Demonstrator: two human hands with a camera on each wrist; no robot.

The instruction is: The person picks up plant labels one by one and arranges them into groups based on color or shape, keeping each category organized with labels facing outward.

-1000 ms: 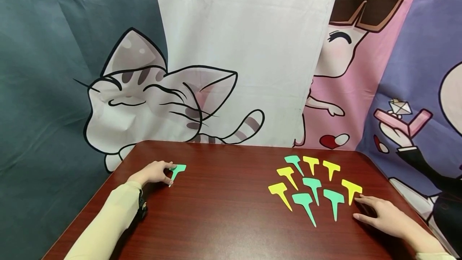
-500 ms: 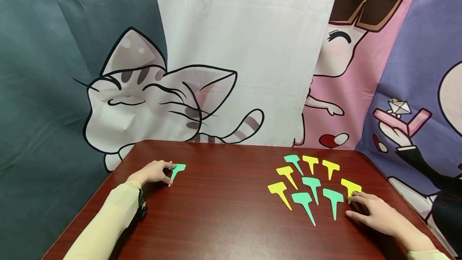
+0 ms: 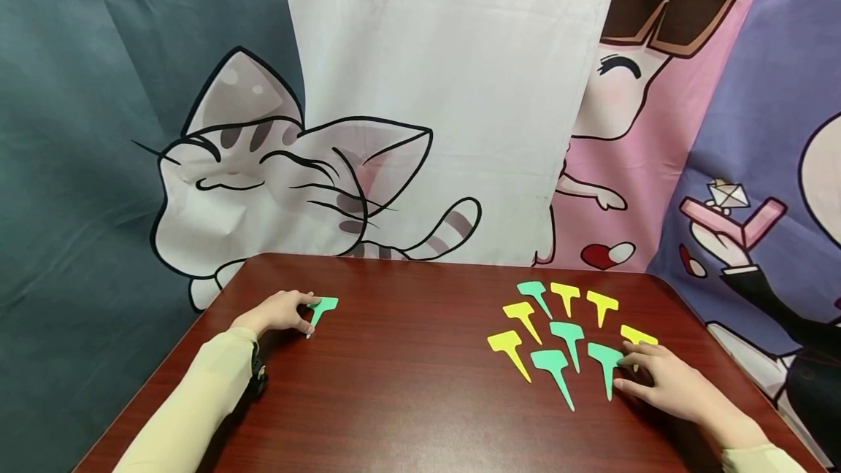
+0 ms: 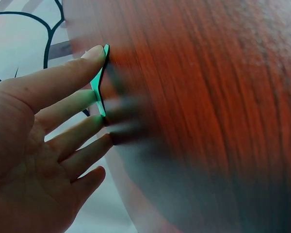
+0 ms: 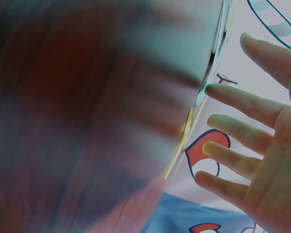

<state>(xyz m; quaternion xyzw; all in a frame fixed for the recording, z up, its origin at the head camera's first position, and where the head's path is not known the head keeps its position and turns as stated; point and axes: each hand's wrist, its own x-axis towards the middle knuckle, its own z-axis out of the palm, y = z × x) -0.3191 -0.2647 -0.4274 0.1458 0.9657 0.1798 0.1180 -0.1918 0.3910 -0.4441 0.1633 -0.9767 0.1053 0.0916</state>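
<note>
On the left side of the table, my left hand (image 3: 284,312) holds a green T-shaped plant label (image 3: 325,305) lying flat. The left wrist view has the thumb of that hand (image 4: 43,126) at one end of the label (image 4: 100,85) and fingertips at its other end. On the right, my right hand (image 3: 663,382) reaches over a group of labels, its fingertips beside a green label (image 3: 606,358) and partly covering a yellow label (image 3: 637,334). Spread, extended fingers show on this hand (image 5: 262,141) in the right wrist view, with nothing held.
Several more green and yellow labels lie in loose rows, among them a green label (image 3: 552,362) and a yellow label (image 3: 506,342). The brown wooden table (image 3: 394,385) ends at a printed cloth backdrop (image 3: 434,93).
My right hand has moved left, from beside the yellow label across to the right edge of the nearby green label. My left hand and its green label have stayed in place.
</note>
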